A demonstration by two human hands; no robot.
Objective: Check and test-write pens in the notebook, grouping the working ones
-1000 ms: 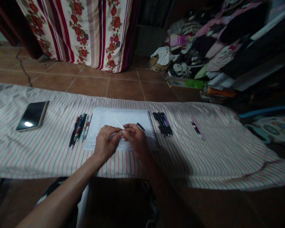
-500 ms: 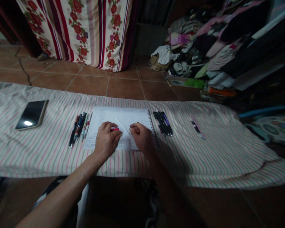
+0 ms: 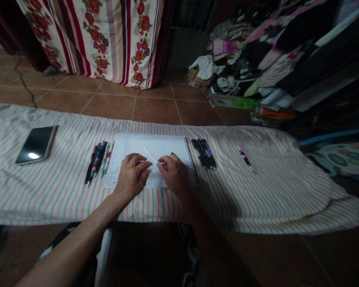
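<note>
My left hand [image 3: 132,173] rests over the left part of a spiral notebook [image 3: 124,159] with printed or written pages. Its fingers are curled round a small pink-red piece [image 3: 141,162], mostly covered. My right hand [image 3: 174,172] pinches the lower end of a thin whitish stick [image 3: 150,154] that looks like a pen refill; it slants up and left over the page. Something dark peeks out behind the right fingers, too small to name. Left of the notebook lies a row of patterned pens [image 3: 99,161]; on its right are several black pens [image 3: 204,154], one with purple.
A striped cloth [image 3: 269,199] covers the long surface. A phone [image 3: 37,145] lies at the left, and a pink and black pen [image 3: 247,159] at the right. Beyond are a floral curtain [image 3: 116,44], tiled floor and a heap of clothes [image 3: 242,56].
My right hand has moved left, closer to my left hand, with the thin stick in its fingers. Less of the pink-red piece shows now. The view has shifted slightly.
</note>
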